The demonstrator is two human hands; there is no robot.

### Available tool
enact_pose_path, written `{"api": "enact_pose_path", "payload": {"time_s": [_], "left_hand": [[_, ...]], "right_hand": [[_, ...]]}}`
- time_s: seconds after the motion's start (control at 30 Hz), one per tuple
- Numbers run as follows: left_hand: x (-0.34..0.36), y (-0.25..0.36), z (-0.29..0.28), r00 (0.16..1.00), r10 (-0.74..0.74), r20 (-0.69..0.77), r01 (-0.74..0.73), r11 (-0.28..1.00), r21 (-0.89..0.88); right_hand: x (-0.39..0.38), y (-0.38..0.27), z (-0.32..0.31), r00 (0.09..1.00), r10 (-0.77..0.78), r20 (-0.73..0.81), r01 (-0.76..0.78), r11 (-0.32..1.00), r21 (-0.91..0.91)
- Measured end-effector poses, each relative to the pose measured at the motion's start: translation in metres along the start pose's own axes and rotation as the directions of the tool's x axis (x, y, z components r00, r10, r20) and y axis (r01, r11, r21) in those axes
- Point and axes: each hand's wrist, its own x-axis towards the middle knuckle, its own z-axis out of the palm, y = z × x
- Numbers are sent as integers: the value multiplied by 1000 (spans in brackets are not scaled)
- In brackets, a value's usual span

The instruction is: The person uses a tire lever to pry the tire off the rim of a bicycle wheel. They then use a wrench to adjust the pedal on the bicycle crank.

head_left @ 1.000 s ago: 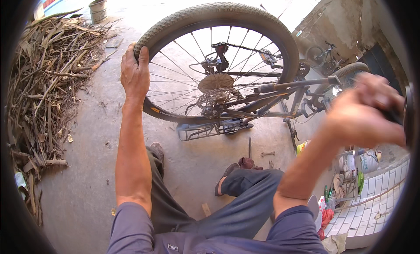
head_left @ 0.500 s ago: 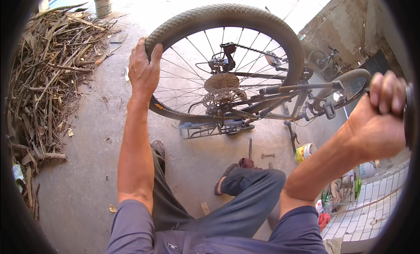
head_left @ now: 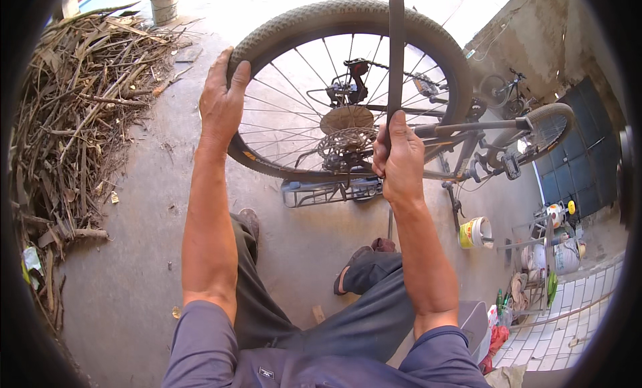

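A black bicycle (head_left: 468, 137) lies tipped over, with its rear wheel's knobby tyre (head_left: 352, 10) and spokes facing me, along with the brake disc (head_left: 344, 146) and derailleur (head_left: 354, 80). My left hand (head_left: 223, 97) grips the tyre at its left side, thumb on the near face. My right hand (head_left: 398, 150) is wrapped round a long, flat, dark bar (head_left: 396, 47) held upright before the wheel and running out of the top of the view. The rack (head_left: 321, 194) shows under the wheel.
A pile of dry sticks (head_left: 80, 107) lines the left, with a bucket (head_left: 164, 5) behind. Another bicycle (head_left: 501, 87) stands by the back wall. Containers (head_left: 475, 231), bottles and a red bag (head_left: 495, 341) lie at the right beside white tiles (head_left: 568, 314).
My right hand has swung from the far right edge to the middle, bringing the dark bar upright before the wheel. My left hand has moved slightly rightward and up on the tyre.
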Motion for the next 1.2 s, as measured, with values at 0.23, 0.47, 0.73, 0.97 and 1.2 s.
{"api": "enact_pose_path", "payload": {"time_s": [0.23, 0.47, 0.73, 0.97, 1.2], "left_hand": [[7, -14, -7, 996, 20, -86, -34, 987, -159], [8, -45, -4, 966, -257, -16, 254, 963, -93], [1, -19, 15, 995, -38, -92, 39, 999, 8], [0, -15, 9, 996, 19, -91, -20, 1000, -11], [4, -9, 7, 995, 50, -92, -41, 995, 92]], "right_hand": [[2, 16, -12, 997, 63, -53, -63, 998, 1], [-14, -66, -11, 959, -213, -188, 196, 975, -102], [-13, -118, -22, 377, -895, -240, 918, 396, -36], [9, -69, 0, 979, -119, -163, 110, 992, -67], [-20, -151, -12, 310, -951, 0, 950, 310, 43]]}}
